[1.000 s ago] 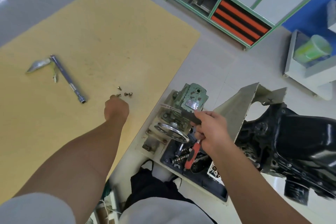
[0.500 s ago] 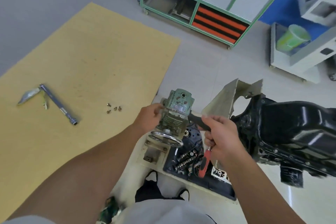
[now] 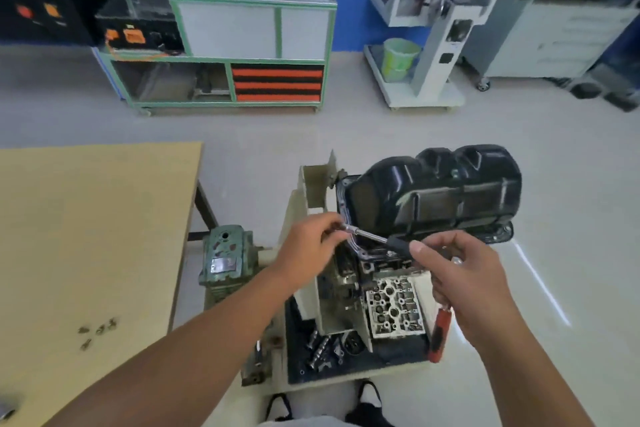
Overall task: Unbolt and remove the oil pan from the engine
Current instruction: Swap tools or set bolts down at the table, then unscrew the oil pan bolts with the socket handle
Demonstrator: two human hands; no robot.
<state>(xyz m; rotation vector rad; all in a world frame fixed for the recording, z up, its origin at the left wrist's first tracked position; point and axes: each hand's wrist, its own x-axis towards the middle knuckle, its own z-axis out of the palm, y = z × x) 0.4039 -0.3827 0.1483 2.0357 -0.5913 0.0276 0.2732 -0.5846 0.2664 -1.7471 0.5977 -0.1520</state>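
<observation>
The black oil pan [image 3: 436, 191] sits on top of the engine [image 3: 391, 302], which is mounted upside down on a cream stand [image 3: 311, 194]. My right hand [image 3: 460, 274] grips a ratchet wrench [image 3: 439, 333] with a red and black handle. Its chrome extension bar [image 3: 367, 234] points left, toward the pan's near-left flange corner. My left hand [image 3: 308, 253] pinches the socket end of that bar beside the flange. Several loose bolts [image 3: 98, 331] lie on the yellow table [image 3: 86, 236] at the lower left.
A green gearbox unit [image 3: 227, 256] stands between the table and the engine stand. Loose parts lie in the dark tray [image 3: 398, 357] under the engine. A green-framed cabinet [image 3: 242, 31] and a white cart with a green bucket [image 3: 398, 57] stand across the floor.
The view has swung up and right from the table to the engine. My left hand left the bolts, passed the green unit and now pinches the extension tip at the pan flange.
</observation>
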